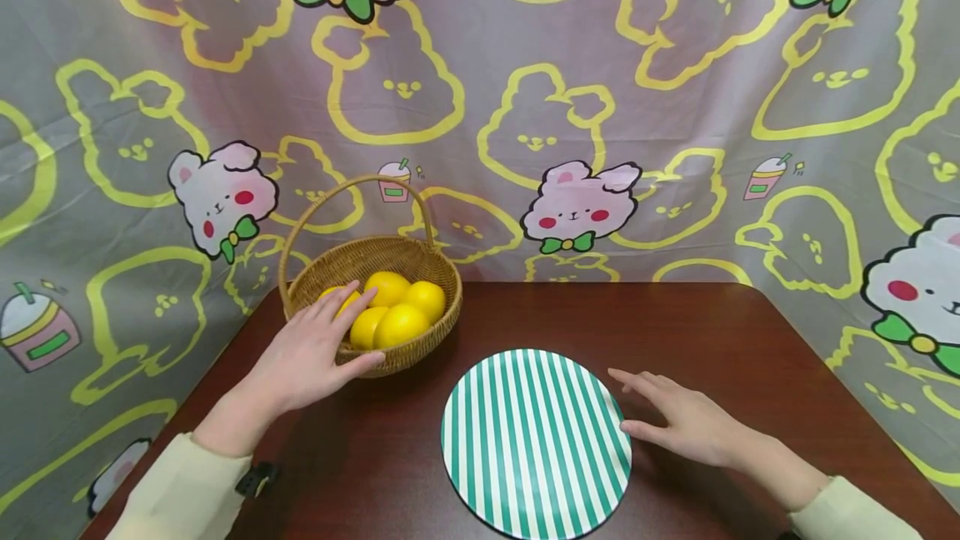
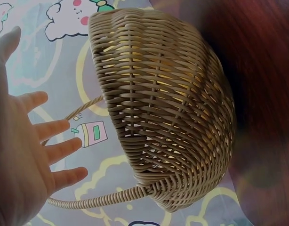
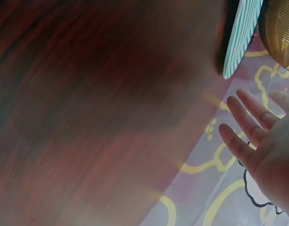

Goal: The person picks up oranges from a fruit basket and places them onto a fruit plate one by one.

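Note:
My left hand point(image 1: 318, 352) hovers over the near left rim of a wicker basket point(image 1: 420, 357), fingers spread toward the yellow fruit point(image 1: 403, 325) inside. Several of these round, lemon-coloured fruits lie in the basket, one partly hidden behind the fingers. In the left wrist view the hand point(image 2: 27, 155) has its fingers extended, and nothing is in its grasp beside the basket's woven side point(image 2: 168, 99). At the right edge of a round plate point(image 1: 536, 444) with green and white stripes is my right hand point(image 1: 686, 423), fingers loosely extended and holding nothing.
The basket's tall arched handle point(image 1: 360, 182) rises above the fruit. Both basket and plate stand on a dark reddish-brown table point(image 1: 637, 319). A grey curtain point(image 1: 480, 107) with cartoon bunnies and yellow outlines hangs behind the table and along its sides.

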Available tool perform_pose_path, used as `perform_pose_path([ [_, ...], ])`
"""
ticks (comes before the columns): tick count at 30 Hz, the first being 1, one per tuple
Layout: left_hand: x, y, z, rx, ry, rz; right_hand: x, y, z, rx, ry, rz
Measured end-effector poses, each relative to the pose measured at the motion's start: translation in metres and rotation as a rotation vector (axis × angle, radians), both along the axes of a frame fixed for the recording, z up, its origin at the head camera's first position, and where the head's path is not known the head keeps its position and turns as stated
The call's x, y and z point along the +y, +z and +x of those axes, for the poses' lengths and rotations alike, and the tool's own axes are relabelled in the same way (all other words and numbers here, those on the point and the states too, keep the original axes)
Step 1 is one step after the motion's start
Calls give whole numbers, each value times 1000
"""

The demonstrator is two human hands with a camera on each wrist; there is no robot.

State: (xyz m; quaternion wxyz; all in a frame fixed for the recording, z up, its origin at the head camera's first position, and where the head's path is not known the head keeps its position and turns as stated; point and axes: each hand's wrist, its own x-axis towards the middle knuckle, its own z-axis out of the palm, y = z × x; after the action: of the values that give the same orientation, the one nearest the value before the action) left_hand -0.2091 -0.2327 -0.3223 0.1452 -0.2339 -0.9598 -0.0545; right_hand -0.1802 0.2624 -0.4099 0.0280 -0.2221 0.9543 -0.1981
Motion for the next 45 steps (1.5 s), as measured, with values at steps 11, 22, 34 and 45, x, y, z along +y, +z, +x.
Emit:
perform_pose_path([
  [11, -1, 5, -14, -22, -35, 46, 0, -5, -6, -111, 17, -47],
  [22, -2, 11, -28, -157, -42, 128, 6, -10, -10, -182, 100, -105],
  [34, -4, 8, -43, -222, -61, 239, 11, -20, -20, -135, 240, -237],
  [45, -8, 4, -62, -266, -57, 348, 10, -27, -27, -152, 259, -314],
])
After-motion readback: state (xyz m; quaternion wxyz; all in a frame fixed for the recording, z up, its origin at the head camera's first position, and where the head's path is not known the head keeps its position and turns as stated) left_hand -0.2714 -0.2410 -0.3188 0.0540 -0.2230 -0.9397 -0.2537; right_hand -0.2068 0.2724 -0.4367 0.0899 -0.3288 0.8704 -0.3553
